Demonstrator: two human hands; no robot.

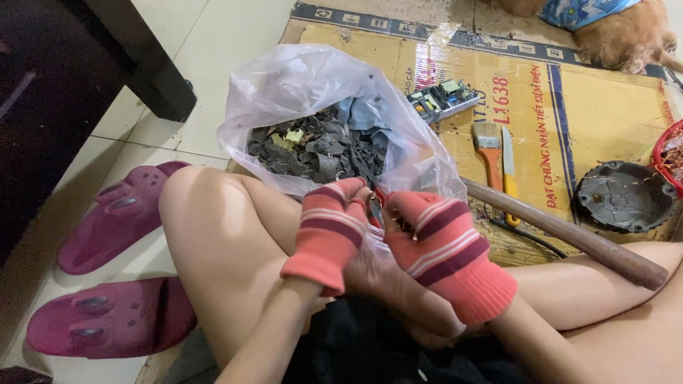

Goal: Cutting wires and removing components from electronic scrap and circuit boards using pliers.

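Seated on floor, knees up. Left hand (329,231) in a coral striped knit glove, fingers curled shut around a small red-handled metal cutting tool (375,208). Right hand (442,245), same kind of glove, closed against the tool from the other side; whatever small piece it pinches is too hidden to tell. Both hands touch, just in front of the clear plastic bag of dark grey scrap pieces (320,146). Flattened brown cardboard sheet (612,107) beyond carries a green circuit board (442,98), orange-handled paintbrush (489,146), yellow-handled knife (508,167), round dark metal cover (625,195). Brown wooden stick (569,235) lies across right leg. Magenta rubber slippers (114,213) on tiles at left.
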